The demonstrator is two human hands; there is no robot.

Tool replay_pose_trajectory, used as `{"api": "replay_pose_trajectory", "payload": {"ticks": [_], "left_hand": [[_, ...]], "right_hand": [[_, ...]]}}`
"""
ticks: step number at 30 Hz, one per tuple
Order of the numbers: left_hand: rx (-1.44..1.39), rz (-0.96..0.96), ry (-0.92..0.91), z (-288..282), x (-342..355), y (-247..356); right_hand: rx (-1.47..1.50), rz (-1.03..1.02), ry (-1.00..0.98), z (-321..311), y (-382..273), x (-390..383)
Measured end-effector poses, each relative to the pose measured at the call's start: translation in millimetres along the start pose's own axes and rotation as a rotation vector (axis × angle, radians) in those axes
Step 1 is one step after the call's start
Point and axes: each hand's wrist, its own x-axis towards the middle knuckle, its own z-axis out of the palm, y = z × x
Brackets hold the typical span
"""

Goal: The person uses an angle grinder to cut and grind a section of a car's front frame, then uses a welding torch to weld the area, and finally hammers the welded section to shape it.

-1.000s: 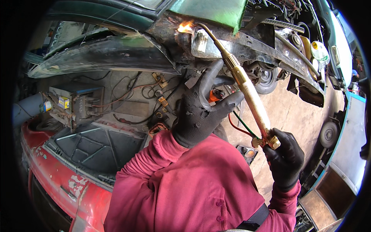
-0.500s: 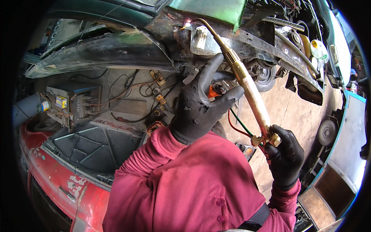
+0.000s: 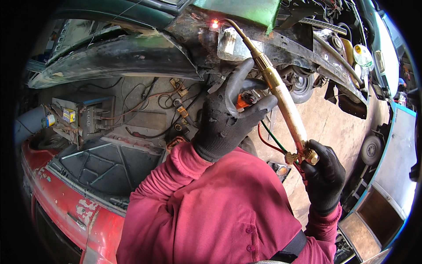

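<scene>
A brass gas torch (image 3: 285, 99) with a thin curved tip slants across the middle. At its lower end, by the valve knobs (image 3: 311, 157), my right hand (image 3: 326, 176) in a black glove is closed around it. Beside the torch's barrel is my left hand (image 3: 228, 110), also gloved in black, thumb and fingers spread; whether a fingertip touches the barrel I cannot tell. A glowing red-orange spot (image 3: 215, 24) shows at the torch tip, against the rusty metal panel (image 3: 198, 37) of a stripped vehicle body. Red and green hoses (image 3: 273, 140) run from the valve end.
A dark fender (image 3: 118, 59) reaches out at the upper left. Below it stand a boxy welding machine (image 3: 88, 119) and tangled cables (image 3: 149, 99) on the floor. A red car body (image 3: 66, 185) lies at lower left. At right are a wheel (image 3: 372, 150) and a blue-edged panel (image 3: 395, 149).
The yellowish flame and pink-white glow at the torch tip have become a small red-orange glow. Both hands and the torch have hardly moved.
</scene>
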Motion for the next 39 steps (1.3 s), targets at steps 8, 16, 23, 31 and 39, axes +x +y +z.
{"api": "replay_pose_trajectory", "payload": {"ticks": [8,16,23,31,39], "left_hand": [[0.013,0.004,-0.015,-0.7,-0.7,-1.0],[0.327,0.397,-0.09,-1.2,-12.8,0.3],[0.499,0.81,-0.493,64.3,-44.3,-4.7],[0.568,0.994,-0.484,140.2,-62.8,-28.2],[0.498,1.022,-0.405,134.7,-64.4,-29.2]], "right_hand": [[0.023,-0.018,0.026,3.7,0.1,-0.2],[0.434,0.242,0.086,-6.9,17.8,-31.9],[0.652,0.692,0.136,-34.4,55.7,-79.2],[0.736,0.521,0.089,-34.2,110.8,-101.1],[0.731,0.5,0.173,-25.9,93.2,-107.6]]}}
